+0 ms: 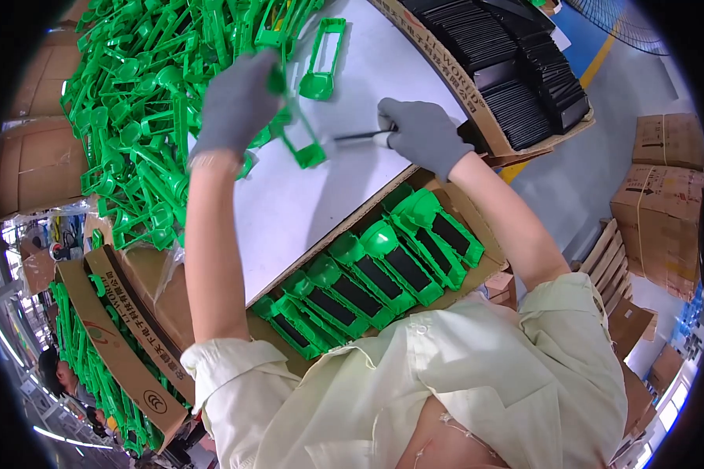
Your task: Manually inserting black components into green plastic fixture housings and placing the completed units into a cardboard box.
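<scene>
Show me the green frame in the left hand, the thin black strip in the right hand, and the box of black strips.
green frame (303, 148), head view, on its lower bar.
thin black strip (358, 136), head view, on its middle.
box of black strips (446, 66), head view, on its near cardboard wall.

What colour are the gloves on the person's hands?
Grey knit gloves, left hand and right hand; head view.
</scene>
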Demonstrator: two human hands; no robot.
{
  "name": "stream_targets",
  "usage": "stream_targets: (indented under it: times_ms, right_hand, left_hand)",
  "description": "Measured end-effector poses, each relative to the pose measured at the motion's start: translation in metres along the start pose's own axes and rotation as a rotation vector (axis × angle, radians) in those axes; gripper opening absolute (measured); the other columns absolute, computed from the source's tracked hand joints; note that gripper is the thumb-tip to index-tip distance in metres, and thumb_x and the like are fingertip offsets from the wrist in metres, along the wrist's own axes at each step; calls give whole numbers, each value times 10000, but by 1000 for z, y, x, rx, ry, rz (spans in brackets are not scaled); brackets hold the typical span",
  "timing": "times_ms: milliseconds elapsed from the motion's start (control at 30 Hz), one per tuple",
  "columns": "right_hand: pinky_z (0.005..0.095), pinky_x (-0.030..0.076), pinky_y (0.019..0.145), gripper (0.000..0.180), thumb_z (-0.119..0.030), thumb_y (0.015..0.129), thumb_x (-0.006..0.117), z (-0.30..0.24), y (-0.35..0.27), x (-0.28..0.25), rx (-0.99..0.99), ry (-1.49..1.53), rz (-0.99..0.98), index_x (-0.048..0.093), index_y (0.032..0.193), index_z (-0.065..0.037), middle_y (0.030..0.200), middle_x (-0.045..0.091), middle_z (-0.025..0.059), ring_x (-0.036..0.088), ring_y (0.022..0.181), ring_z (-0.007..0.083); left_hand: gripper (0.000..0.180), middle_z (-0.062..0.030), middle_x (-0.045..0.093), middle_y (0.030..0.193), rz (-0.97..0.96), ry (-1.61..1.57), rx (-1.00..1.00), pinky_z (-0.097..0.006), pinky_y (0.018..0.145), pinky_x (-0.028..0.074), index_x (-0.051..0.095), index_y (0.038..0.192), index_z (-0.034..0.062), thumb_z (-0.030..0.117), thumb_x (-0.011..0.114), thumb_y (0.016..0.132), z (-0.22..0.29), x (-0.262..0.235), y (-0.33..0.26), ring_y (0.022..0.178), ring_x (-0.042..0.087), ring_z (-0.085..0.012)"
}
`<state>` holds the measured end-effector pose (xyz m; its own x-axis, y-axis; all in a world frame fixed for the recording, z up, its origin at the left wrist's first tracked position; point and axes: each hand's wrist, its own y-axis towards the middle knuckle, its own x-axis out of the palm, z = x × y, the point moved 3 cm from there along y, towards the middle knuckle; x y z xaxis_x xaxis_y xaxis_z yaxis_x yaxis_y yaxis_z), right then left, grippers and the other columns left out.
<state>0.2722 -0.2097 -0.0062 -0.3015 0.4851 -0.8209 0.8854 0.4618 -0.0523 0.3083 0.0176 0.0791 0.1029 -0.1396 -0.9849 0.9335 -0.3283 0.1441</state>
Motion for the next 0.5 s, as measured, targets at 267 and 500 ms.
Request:
stream_targets:
  times_ms: [267, 500]
  right_hand:
    - [169, 378, 457, 196, -192, 852, 627, -41, -52, -50, 173, 992, -29, 585, 966, -38, 644, 602, 10, 525, 533, 35]
    - [198, 404, 485, 170, -149, 875, 624, -83, -80, -47, 20, 757, -31, 593, 981, -19, 660, 606, 18, 546, 554, 34]
  left_hand:
    - [245, -158, 676, 952, 189, -1319, -685, -287, 625, 570, 609, 1075, -39, 69, 623, 855, 7, -7, -146, 770, 683, -239]
    - [276, -137, 646, 900, 156, -1728, -812, -282, 653, 587, 577, 1119, -80, 55, 589, 879, 86, 2, -187, 791, 680, -253]
